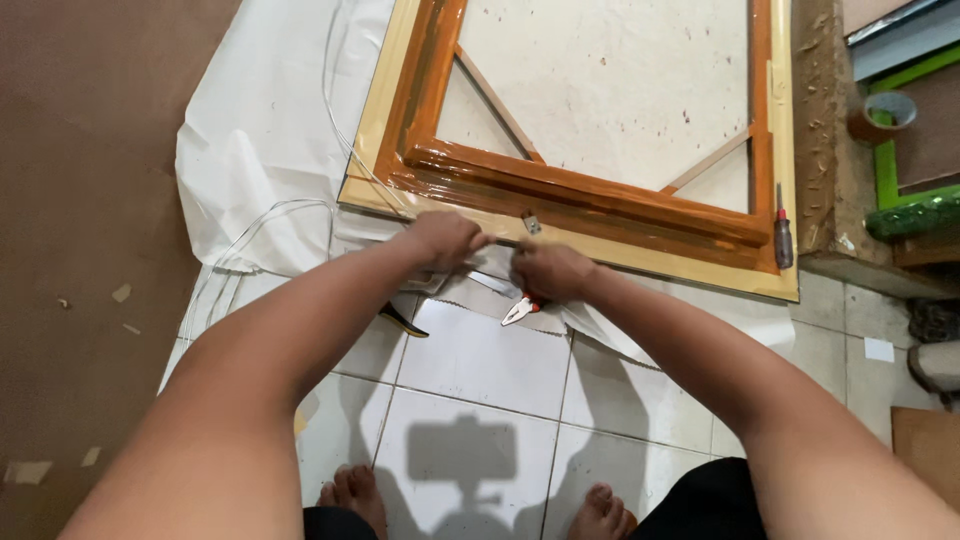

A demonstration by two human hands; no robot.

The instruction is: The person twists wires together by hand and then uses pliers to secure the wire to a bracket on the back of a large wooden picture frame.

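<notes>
White tiled floor (480,375), with a white plastic sheet (260,130) spread on it and the wooden frame (590,200) lying on top of that.

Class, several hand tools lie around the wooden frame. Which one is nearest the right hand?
The red-handled pliers, jaws poking out just under the right hand. The red-handled screwdriver lies far off by the frame's right corner.

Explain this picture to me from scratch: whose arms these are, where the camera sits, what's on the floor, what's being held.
There is one picture, shot from a camera worn on a person's head and looking down, so both bare arms are their own. The left hand and right hand press on the near edge of a wooden frame lying flat on white sheeting over a tiled floor. Red-handled pliers lie just under the right hand; whether its fingers grip them is unclear. A screwdriver rests on the frame's right corner, a tape roll beyond.
</notes>
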